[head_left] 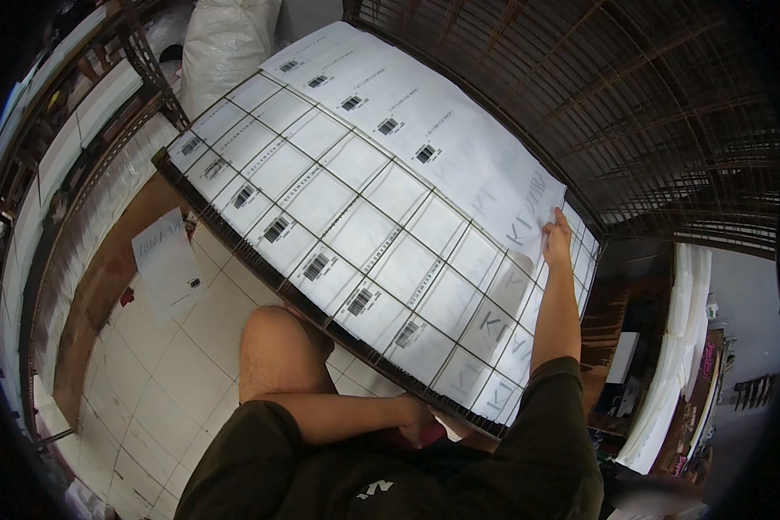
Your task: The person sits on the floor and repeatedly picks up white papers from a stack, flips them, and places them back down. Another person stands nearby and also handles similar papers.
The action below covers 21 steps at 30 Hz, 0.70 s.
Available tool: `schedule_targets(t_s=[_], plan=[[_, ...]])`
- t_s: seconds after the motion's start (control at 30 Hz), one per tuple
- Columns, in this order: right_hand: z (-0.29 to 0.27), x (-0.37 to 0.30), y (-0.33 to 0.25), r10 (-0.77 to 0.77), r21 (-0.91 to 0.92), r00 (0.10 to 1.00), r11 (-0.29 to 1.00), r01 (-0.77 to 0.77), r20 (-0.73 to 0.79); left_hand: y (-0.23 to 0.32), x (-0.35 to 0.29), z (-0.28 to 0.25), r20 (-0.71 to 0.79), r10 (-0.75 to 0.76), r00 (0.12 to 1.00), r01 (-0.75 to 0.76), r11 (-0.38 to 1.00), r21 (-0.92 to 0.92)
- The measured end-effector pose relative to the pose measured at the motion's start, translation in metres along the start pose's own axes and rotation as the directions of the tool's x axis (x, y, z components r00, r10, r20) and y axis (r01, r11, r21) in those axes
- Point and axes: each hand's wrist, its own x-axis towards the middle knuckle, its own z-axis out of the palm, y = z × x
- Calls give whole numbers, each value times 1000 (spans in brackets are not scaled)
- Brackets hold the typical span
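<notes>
A large white printed sheet [364, 78] lies along the far side of a tilted wire rack shelf [355, 130]. My right hand [558, 241] reaches out to its right end, the index finger stretched along the edge and the other fingers bent in against the sheet. More white sheets with small barcodes [317, 265] show beneath the wire grid. Low in front of me, beside my bent knee, my left hand [419, 422] is closed around a red object [435, 433], mostly hidden by the fingers and too little seen to name.
Raised wire shelves [667, 113] stand up behind the sheets. A loose white sheet [166, 256] hangs or lies at the left, over the tiled floor [156, 390]. Farther left is a metal shelving unit [139, 65] near a white sack [225, 52]. Stacked white material [680, 338] stands right.
</notes>
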Motion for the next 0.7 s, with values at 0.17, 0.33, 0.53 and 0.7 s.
schedule_targets(t_s=[0.17,0.33,0.53,0.7], plan=[[-4,7,8,-34,-2,999,999,34,-20,29,-38,-38,72,-125,990,124,992,12],[-3,5,11,-30,-36,995,999,27,-98,-18,23,24,24,23,999,-21,997,-67],[-29,-12,12,-203,-332,967,932,144,-152,22,-25,-27,93,-104,990,101,994,35],[-26,-136,-32,-595,-675,779,493,549,199,42,-49,-53,141,-124,982,131,990,-46]])
